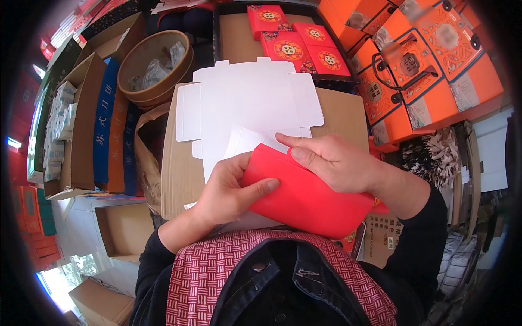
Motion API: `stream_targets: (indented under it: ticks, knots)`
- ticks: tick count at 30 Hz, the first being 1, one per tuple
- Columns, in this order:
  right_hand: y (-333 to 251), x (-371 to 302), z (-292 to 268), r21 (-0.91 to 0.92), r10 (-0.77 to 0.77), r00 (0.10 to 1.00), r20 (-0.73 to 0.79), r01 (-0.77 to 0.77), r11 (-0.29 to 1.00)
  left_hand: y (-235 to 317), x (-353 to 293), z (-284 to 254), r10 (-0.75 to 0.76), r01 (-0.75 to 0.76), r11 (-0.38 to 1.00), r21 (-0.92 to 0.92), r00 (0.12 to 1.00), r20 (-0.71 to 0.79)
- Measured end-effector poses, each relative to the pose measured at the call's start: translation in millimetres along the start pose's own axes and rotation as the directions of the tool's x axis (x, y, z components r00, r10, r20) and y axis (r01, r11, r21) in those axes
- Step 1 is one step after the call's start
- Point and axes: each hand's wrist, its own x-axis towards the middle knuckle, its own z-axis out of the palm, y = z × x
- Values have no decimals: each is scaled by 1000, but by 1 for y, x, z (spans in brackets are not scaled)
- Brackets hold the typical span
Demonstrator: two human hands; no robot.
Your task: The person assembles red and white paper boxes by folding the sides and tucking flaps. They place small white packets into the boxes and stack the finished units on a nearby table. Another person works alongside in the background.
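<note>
While my left hand [225, 190] and right hand [334, 160] pinch the red box blank [304, 198], I'd crease squarely toward twelve o'clock, thumbs flat

Both hands grip a red cardboard panel [304, 198] just above the person's lap; the left hand [228, 190] clasps its left edge with the thumb laid across the face, and the right hand [331, 160] presses on its upper edge. Beneath it lies a flat white unfolded box blank [250, 103] on a brown carton [337, 111]; beyond that, a tray of small red patterned boxes [296, 41]; orange gift boxes [424, 65] are stacked to the right; a round wooden tub [155, 65] of wrapped packets stands to the left.
</note>
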Motion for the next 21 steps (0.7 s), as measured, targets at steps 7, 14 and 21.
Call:
stream_targets:
  ticks: [7,14,21]
  knots:
    - [-14,-3,2,-35,41,999,-17,-42,999,2,1,4,0,0,1000,8,1000,-15]
    - [-18,-10,7,-79,-1,999,-47,-3,997,1,-3,7,6,-7,1000,-28,999,-37]
    - [-16,-14,8,-64,-33,997,-67,29,998,6,-5,6,-43,32,994,-102,993,-110]
